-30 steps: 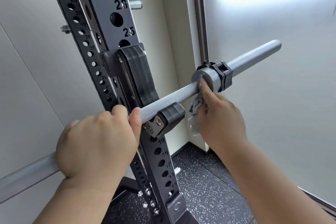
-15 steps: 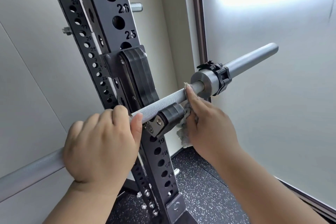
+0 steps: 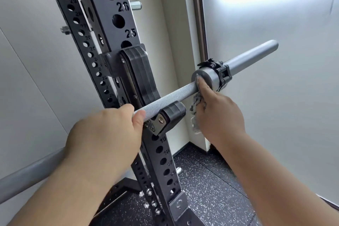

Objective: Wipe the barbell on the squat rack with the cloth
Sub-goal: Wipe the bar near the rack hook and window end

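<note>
A grey barbell (image 3: pixel 170 97) lies across the black hook (image 3: pixel 169 116) of the squat rack (image 3: pixel 117 29), running from lower left to upper right. My left hand (image 3: pixel 106 137) is wrapped around the shaft just left of the hook. My right hand (image 3: pixel 218 113) presses a grey cloth (image 3: pixel 195 108) against the shaft where it meets the sleeve collar (image 3: pixel 207 77); part of the cloth hangs below my fingers. A black clamp collar (image 3: pixel 222 76) sits on the sleeve beyond.
The rack upright has numbered holes and bolts and stands on speckled black rubber flooring (image 3: pixel 211 185). A white wall (image 3: pixel 284 106) is close on the right, a wall corner and door frame (image 3: pixel 198 24) lie behind the bar. A short steel pin (image 3: pixel 135 5) sticks out of the upright.
My right hand has slid the cloth back out along the shaft to the sleeve collar, after moving inward toward the hook half a second ago. My left hand keeps its grip.
</note>
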Demonstrator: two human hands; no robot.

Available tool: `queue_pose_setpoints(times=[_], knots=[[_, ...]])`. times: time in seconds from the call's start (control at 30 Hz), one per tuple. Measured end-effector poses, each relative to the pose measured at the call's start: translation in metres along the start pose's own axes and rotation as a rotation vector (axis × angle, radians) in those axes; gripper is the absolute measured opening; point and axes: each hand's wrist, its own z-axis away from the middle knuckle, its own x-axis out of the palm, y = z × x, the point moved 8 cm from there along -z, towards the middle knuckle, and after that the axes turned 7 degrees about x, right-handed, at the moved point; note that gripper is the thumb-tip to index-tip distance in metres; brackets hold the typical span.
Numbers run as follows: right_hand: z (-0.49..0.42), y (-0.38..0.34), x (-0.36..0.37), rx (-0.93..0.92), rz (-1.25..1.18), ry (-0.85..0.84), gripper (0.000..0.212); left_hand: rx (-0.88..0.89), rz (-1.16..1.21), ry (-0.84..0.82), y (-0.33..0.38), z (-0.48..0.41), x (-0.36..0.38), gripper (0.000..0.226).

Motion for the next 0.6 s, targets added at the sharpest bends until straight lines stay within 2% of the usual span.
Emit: queue_pose_setpoints(times=[0.03,0.1,0.17,0.23,0.37,0.6], knots=[[0.000,-0.002,0.000,0.021,0.000,-0.008,0.070,0.035,0.080,-0.023,-0.004,-0.007,0.002,0.055],[0.008,-0.009,0.002,0.015,0.016,-0.011,0.071,0.043,0.265,-0.176,-0.010,-0.017,0.011,0.062],[0.019,-0.011,0.005,-0.007,0.039,-0.014,0.076,0.026,0.343,-0.235,-0.010,-0.022,0.020,0.065],[0.020,-0.007,0.004,0.003,0.050,-0.043,0.082,0.010,0.317,-0.199,-0.007,-0.023,0.023,0.067],[0.002,0.000,0.001,0.064,-0.036,-0.069,0.078,0.006,0.177,-0.082,-0.003,-0.017,0.019,0.071],[0.024,-0.006,0.007,0.029,0.007,0.009,0.080,0.028,0.144,0.056,-0.001,-0.012,0.022,0.076]])
